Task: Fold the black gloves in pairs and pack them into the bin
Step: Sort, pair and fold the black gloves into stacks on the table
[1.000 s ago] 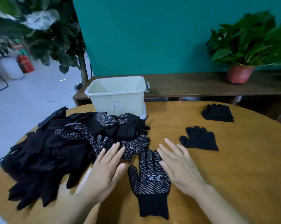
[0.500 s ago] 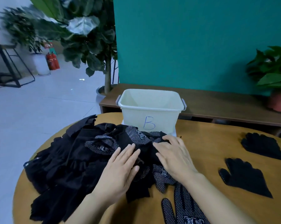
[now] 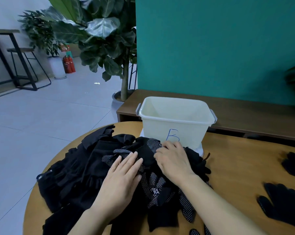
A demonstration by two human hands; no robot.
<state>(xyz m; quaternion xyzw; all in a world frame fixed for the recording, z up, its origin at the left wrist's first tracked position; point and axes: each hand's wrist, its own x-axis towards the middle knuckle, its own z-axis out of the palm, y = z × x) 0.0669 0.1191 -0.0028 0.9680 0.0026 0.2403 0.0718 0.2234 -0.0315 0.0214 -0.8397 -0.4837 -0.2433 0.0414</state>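
Note:
A heap of black gloves (image 3: 78,175), some with white dots, covers the left half of the round wooden table (image 3: 236,167). My left hand (image 3: 121,180) lies flat on the heap with straight fingers. My right hand (image 3: 173,160) is on the heap's far side, just in front of the white bin marked "B" (image 3: 175,119); its fingertips curl down into a dotted glove (image 3: 151,143). The bin's visible inside holds nothing. A single black glove (image 3: 282,204) lies flat at the right, and folded gloves (image 3: 294,165) lie beyond it.
A low wooden bench (image 3: 245,114) runs behind the table along a teal wall. A tall leafy plant (image 3: 106,39) stands at the left of the bench. Open tiled floor (image 3: 33,124) lies beyond the table's left edge.
My view has swung left and closer to the heap. Both hands moved from the flat dotted glove up onto the pile. My right fingers went from straight to curled.

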